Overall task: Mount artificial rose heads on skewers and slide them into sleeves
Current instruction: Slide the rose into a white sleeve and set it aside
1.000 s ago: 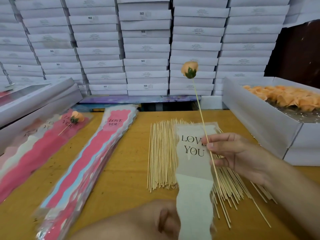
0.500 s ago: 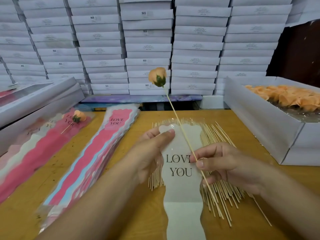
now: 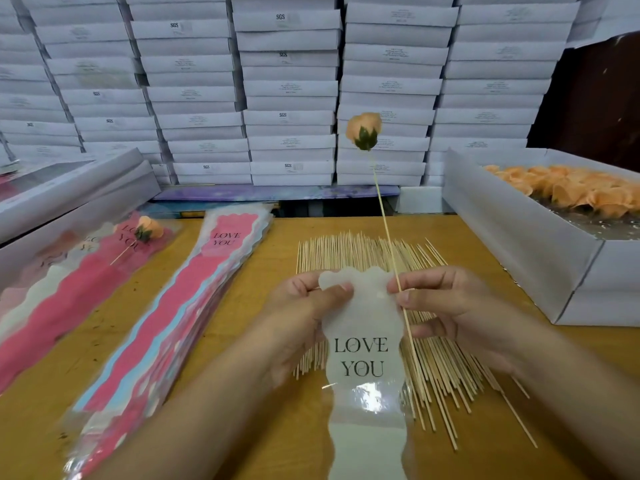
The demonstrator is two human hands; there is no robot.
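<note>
The white sleeve [image 3: 363, 355] read "LOVE YOU" — so did the pink sleeve stack [image 3: 227, 239]; several white boxes [image 3: 282, 17] bore "SGS".

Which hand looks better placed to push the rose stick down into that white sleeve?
Probably the right hand. It already pinches the skewer carrying the rose, right beside the sleeve top. The left hand pinches the sleeve's upper edge, so it seems better suited to holding it steady.

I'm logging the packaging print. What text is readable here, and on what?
"LOVE YOU": white sleeve held in both hands.
"LOVE YOU": top pink sleeve of the stack.
"LOVE YOU", partly hidden by a rose: left pink sleeve.
"SGS": stacked white boxes.
Other box labels: too blurred.
</note>
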